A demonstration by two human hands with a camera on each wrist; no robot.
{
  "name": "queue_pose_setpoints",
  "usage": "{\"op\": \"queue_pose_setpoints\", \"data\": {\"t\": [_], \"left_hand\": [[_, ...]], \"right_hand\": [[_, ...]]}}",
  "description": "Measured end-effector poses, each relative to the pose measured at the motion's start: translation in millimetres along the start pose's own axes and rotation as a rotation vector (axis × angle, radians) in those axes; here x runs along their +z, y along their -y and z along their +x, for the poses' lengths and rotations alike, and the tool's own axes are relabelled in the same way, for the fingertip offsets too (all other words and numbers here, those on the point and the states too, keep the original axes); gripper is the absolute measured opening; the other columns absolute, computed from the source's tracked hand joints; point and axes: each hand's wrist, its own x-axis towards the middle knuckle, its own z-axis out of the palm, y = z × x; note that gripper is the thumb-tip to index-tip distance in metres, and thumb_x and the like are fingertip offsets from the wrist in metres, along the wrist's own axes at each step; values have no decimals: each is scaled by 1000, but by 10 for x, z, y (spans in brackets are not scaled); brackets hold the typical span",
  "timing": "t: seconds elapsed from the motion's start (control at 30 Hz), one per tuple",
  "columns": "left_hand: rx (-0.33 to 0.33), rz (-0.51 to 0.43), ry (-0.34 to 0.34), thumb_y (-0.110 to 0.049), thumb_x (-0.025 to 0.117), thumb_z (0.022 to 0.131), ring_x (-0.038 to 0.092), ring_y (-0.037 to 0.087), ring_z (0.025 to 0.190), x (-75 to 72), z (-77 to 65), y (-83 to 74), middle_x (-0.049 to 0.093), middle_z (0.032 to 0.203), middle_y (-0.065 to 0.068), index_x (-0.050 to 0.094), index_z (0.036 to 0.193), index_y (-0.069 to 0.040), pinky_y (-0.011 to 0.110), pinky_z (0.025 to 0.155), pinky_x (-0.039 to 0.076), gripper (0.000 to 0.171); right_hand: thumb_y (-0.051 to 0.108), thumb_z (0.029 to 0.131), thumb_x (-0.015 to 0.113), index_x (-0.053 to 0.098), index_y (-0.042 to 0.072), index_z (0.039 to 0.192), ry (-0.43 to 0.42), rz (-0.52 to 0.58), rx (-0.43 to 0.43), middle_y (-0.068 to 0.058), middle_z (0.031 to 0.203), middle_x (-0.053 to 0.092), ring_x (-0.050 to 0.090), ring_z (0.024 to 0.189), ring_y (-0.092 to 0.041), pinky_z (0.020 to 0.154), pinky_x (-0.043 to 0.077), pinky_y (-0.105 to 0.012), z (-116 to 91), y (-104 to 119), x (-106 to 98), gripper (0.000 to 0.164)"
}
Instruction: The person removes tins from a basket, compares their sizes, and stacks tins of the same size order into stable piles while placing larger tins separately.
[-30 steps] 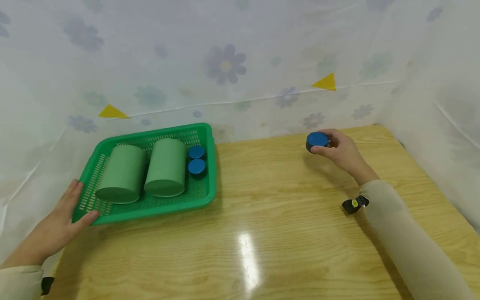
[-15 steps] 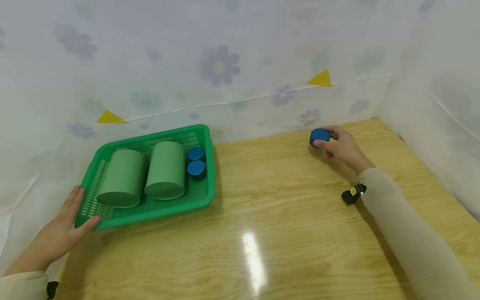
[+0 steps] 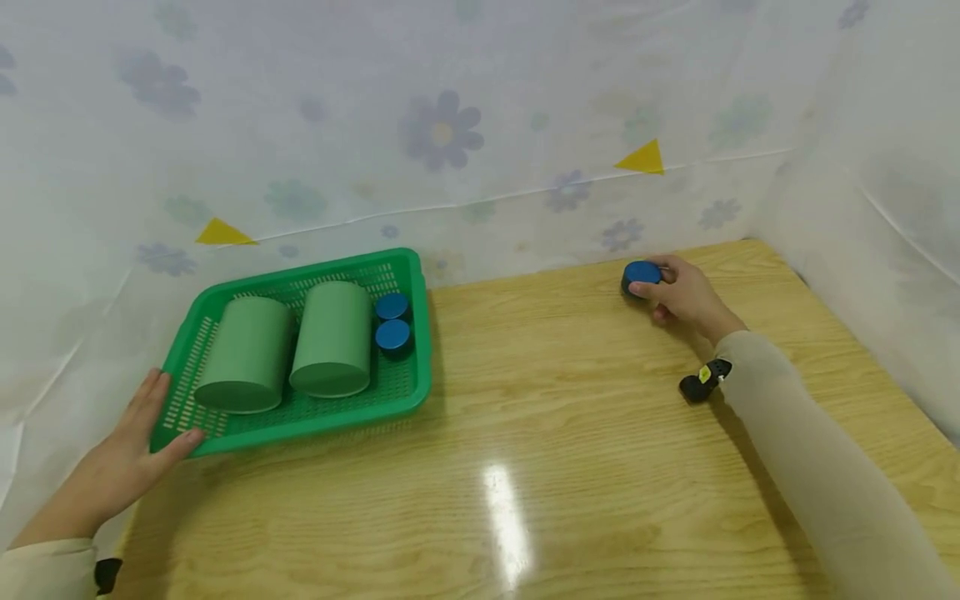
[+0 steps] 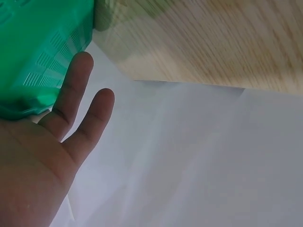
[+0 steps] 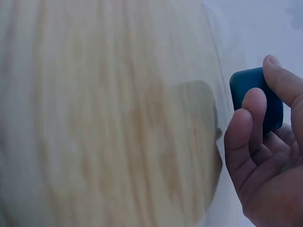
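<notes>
At the back right, my right hand (image 3: 692,296) pinches a short blue cylinder (image 3: 642,272) with a flat round top, thumb on its near side. In the right wrist view, the cylinder (image 5: 241,85) sits between the thumb and curled fingers, close over the wood. My left hand (image 3: 116,467) lies at the near left corner of a green plastic basket (image 3: 315,427), with its fingers along the outer side and its thumb over the rim. Two straight fingers (image 4: 75,85) show beside the basket wall in the left wrist view.
Two large pale green cylinders (image 3: 247,354) lie on their sides in the basket. Two more blue cylinders (image 3: 393,335) stand by its right wall. The wooden table (image 3: 540,400) meets flowered white sheeting (image 3: 517,92) at the back, marked with yellow triangles (image 3: 643,157).
My right hand has shifted slightly right with the blue cylinder and come lower toward the table. The left hand stays at the basket corner, and the head view has tilted a little.
</notes>
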Motion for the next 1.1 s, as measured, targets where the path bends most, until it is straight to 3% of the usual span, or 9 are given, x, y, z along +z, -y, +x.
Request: {"op": "queue_pose_setpoints", "data": {"t": [0.17,0.63,0.97,1.1], "left_hand": [[10,-34,-14,-36,51,106,-9,56,144,6,2,-2,-26,164,13,-18,159,-9,84,92,17,91],[14,-34,-27,-36,50,106,-9,56,145,10,7,-5,-25,164,13,-17,159,-9,84,94,14,90],[-36,-12,21,-40,48,107,-6,62,142,6,15,10,-29,162,15,-22,157,-10,84,86,23,92],[-35,-27,22,-39,49,107,-8,61,142,17,9,19,-29,162,16,-23,157,-11,85,89,20,92]], "right_hand": [[45,93,71,22,12,162,5,19,3,-28,152,40,68,65,-21,62,59,-36,33,-47,3,91],[36,96,71,25,10,161,57,0,-11,-29,150,42,60,58,-18,57,55,-32,28,87,119,84],[25,97,71,27,9,159,146,44,-27,-29,144,47,58,54,-23,52,52,-36,123,172,343,77],[26,98,70,27,11,159,191,40,-12,-28,147,44,59,55,-25,52,52,-38,151,165,394,76]]}}
